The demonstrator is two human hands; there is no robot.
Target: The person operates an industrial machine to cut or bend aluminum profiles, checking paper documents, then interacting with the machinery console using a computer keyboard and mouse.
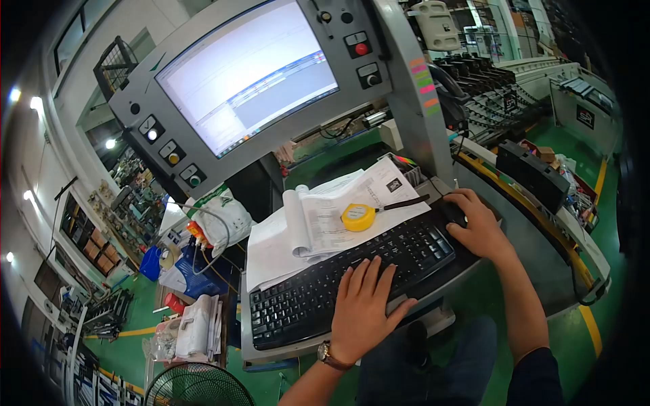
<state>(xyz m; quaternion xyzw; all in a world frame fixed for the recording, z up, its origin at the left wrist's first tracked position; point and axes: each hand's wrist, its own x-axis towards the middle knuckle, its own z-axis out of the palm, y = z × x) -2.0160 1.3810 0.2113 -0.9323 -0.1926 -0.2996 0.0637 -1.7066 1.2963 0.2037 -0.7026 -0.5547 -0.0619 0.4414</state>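
Note:
My left hand (365, 311), with a watch (328, 353) on its wrist, lies with spread fingers over the front edge of the black keyboard (298, 304). To the right of the keyboard, my right hand (476, 227) is curved around a dark mouse (453, 212). Behind the keyboard are papers (267, 250), one of them curled up. A yellow tape measure (358, 217) with a black strap rests on them. Above stands a grey panel with a lit screen (250, 74) showing a software window.
A red button (361, 49) and other knobs flank the screen. A white bag (227, 220) hangs at the left of the desk. A fan (196, 387) stands at the bottom left. Machinery (484, 88) and a black box (533, 177) are at the right.

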